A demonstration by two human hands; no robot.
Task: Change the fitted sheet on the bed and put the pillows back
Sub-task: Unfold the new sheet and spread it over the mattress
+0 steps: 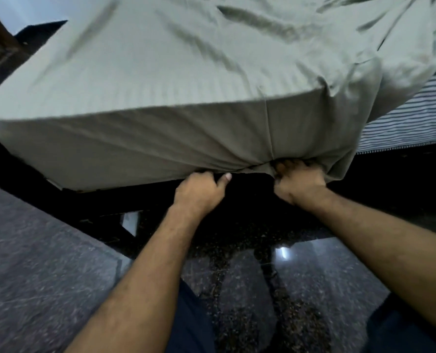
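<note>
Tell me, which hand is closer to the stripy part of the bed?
Right. The right hand grips the green sheet at the mattress corner, just below-left of the striped mattress side. The left hand pinches the sheet hem farther left.

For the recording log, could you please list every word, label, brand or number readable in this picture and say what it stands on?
None: no readable text shows anywhere.
The green fitted sheet has only woven stripes, no tag in view.
The striped mattress shows lines only, no label.
The left hand and right hand, gripping the sheet's hem, bear no writing.
The speckled floor is unmarked.
</note>
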